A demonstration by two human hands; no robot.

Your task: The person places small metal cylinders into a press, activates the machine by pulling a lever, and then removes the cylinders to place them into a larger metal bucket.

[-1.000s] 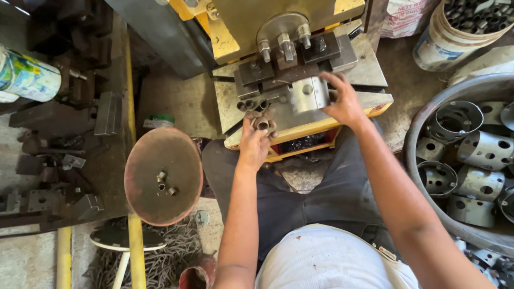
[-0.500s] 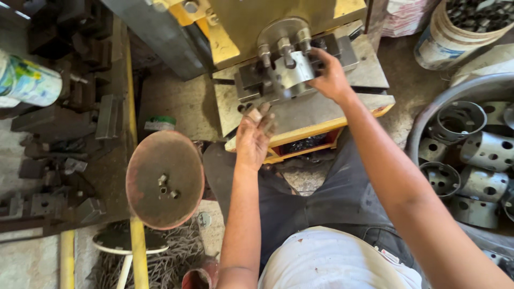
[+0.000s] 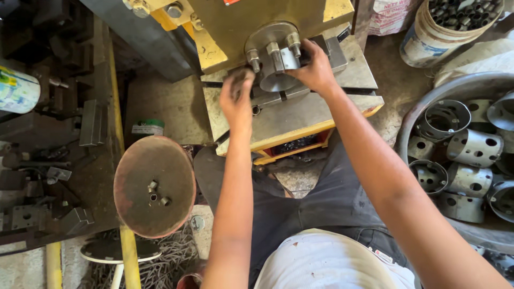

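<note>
my right hand [image 3: 316, 67] closed around metal ring [image 3: 278, 80] under the yellow press [image 3: 257, 21], 12 o'clock | my left hand [image 3: 235, 99] blurred beside it at 9 o'clock, grip unclear | rusty round tray [image 3: 139, 176] at 8 o'clock

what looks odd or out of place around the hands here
Nothing looks broken or spilled. Small loose metal bits lie on the rusty round stool seat beside the press. The right hand grips a perforated metal cylinder under the press head; the left hand is blurred.
</note>
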